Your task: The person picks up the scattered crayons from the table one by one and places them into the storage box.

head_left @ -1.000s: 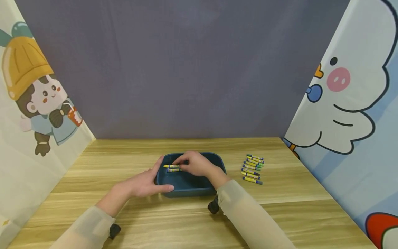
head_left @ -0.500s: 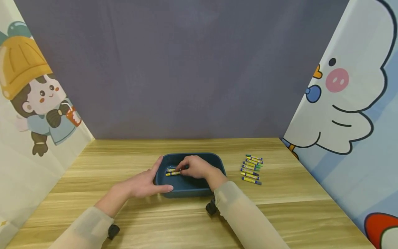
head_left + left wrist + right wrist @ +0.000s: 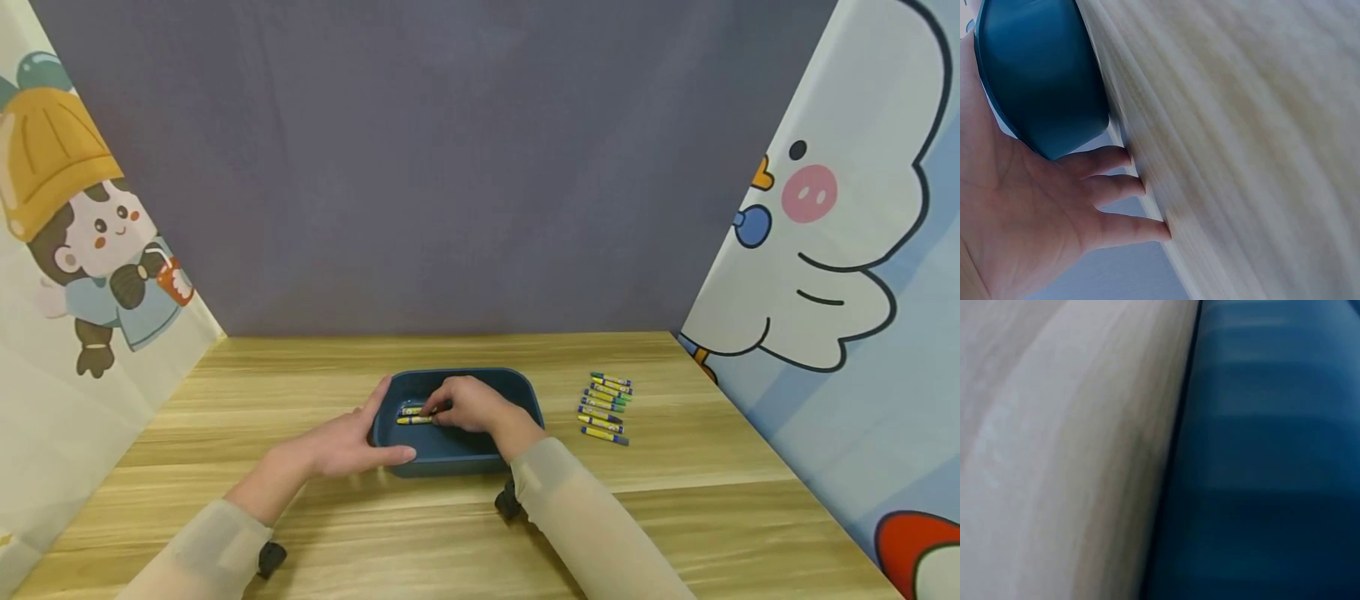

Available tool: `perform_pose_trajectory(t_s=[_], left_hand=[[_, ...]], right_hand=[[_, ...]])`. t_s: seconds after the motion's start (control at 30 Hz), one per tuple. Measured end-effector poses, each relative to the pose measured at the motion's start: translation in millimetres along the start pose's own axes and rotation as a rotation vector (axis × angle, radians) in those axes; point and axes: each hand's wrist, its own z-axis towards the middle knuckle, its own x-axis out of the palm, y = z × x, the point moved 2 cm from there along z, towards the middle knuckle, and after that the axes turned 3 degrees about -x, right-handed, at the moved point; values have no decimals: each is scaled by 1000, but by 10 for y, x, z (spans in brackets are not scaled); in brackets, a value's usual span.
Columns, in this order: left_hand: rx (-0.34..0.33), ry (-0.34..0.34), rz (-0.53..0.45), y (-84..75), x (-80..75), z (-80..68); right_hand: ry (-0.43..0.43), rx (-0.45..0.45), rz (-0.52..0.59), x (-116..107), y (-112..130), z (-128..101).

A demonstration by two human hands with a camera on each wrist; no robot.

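Note:
A dark blue tray stands on the wooden table. My left hand lies against its left end, thumb along the near wall and index finger up the left rim. In the left wrist view the palm touches the tray, and the other fingers are stretched down to the tabletop. My right hand is inside the tray, and its fingertips pinch a yellow-and-blue crayon. A second crayon lies just in front of it. The right wrist view shows only a blurred tray wall.
A row of several crayons lies on the table to the right of the tray. Cartoon-printed panels stand at the left and the right, with a grey backdrop behind. Bare wood stretches along the near side.
My right hand has come down into the tray with a crayon, which now sits low beside the other one. The left hand has stayed on the tray's left end.

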Motion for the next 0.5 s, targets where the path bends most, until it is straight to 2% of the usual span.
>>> perform_pose_trajectory(t_s=[0.5], left_hand=[[2, -6, 11, 11, 17, 9]], right_hand=[[-7, 5, -2, 2, 22, -3]])
